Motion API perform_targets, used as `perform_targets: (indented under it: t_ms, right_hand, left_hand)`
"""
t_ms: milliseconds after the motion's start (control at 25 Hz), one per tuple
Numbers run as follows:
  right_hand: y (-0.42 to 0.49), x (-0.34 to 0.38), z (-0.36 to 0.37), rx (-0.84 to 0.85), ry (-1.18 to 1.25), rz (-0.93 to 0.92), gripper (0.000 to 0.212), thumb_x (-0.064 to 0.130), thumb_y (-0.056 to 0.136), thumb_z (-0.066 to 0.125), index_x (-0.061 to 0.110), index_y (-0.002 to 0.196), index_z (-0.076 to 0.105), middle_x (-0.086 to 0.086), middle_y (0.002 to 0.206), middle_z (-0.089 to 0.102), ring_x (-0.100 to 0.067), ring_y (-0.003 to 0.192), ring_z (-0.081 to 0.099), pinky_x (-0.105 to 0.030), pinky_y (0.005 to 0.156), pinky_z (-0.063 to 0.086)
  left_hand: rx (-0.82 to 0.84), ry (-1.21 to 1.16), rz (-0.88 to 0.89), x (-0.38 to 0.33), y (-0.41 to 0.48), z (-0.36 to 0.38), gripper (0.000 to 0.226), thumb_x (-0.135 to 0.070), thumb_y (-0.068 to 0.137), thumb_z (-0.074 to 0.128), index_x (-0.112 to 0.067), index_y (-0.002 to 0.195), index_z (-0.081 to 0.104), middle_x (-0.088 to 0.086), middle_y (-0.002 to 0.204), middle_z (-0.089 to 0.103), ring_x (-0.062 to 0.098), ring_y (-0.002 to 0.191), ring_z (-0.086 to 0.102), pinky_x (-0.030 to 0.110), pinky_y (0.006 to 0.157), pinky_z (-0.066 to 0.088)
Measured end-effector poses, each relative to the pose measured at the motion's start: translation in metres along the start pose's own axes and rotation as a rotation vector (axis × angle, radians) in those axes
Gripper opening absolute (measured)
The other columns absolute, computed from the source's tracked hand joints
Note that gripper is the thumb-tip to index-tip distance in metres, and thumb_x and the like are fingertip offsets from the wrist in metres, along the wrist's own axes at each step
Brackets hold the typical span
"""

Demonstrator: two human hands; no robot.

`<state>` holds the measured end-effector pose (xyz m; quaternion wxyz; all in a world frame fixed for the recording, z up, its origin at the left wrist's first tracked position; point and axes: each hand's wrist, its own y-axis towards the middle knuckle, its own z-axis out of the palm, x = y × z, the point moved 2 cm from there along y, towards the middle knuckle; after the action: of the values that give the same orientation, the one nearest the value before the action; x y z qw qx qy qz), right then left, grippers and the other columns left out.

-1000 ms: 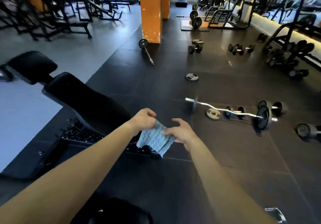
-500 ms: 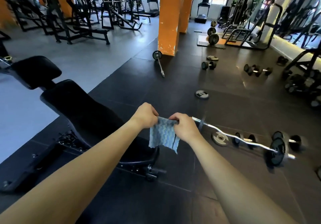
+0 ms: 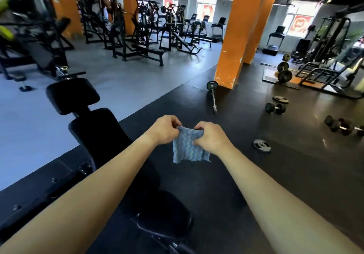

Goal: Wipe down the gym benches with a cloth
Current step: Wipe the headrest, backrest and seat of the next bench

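Blue cloth [image 3: 188, 148] — one — pinched by two hands: left hand [image 3: 165, 129], right hand [image 3: 211, 135].

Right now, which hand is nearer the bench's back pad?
Left. The left hand is just right of the back pad, pinching the cloth; the right hand grips the cloth's far side.

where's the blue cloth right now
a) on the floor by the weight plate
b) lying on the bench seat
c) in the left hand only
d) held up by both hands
d: the left hand and right hand each pinch the top edge of the cloth, which hangs in the air beside the bench.
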<state>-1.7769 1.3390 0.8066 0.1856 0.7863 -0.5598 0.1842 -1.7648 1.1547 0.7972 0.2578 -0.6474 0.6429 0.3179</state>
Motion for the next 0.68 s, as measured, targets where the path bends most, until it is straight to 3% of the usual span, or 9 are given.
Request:
perform_targets:
  t_ms: [160,320,480,680]
  right_hand:
    - [0.085,0.035,0.039,0.092,0.089,-0.108,0.012,0.027,0.077,0.078,0.019,0.083,0.071,0.003,0.078,0.071,-0.020,0.084,0.066,-0.036,0.075,0.054]
    - [0.159,0.075,0.077,0.230,0.300,-0.171,0.029,0.027,0.078,0.069,0.000,0.078,0.059,-0.003,0.067,0.056,-0.017,0.065,0.052,-0.032,0.063,0.039]
    - [0.226,0.133,0.121,0.372,0.625,-0.190,0.020,0.027,0.079,0.065,0.019,0.075,0.047,0.001,0.067,0.042,-0.014,0.062,0.040,-0.033,0.061,0.032]
    - [0.268,0.213,0.190,0.507,0.845,-0.116,0.029,0.021,0.089,0.059,0.022,0.073,0.035,0.007,0.063,0.037,-0.013,0.056,0.037,-0.031,0.056,0.031]
  left_hand:
    - [-0.195,-0.041,-0.142,0.049,0.040,-0.038,0.015,-0.016,0.090,0.058,-0.016,0.105,0.061,-0.002,0.095,0.065,0.016,0.088,0.063,0.025,0.071,0.052]
    - [-0.349,-0.066,-0.290,0.092,0.070,-0.078,0.022,-0.022,0.096,0.056,-0.012,0.116,0.056,0.006,0.104,0.065,0.023,0.095,0.063,0.036,0.086,0.053]
    - [-0.432,0.022,-0.383,0.134,0.098,-0.126,0.026,-0.015,0.100,0.050,-0.008,0.125,0.054,0.010,0.110,0.064,0.025,0.099,0.062,0.034,0.087,0.050]
    - [-0.521,0.048,-0.548,0.187,0.098,-0.186,0.048,-0.004,0.091,0.048,-0.010,0.139,0.046,0.013,0.134,0.052,0.030,0.113,0.056,0.037,0.093,0.048]
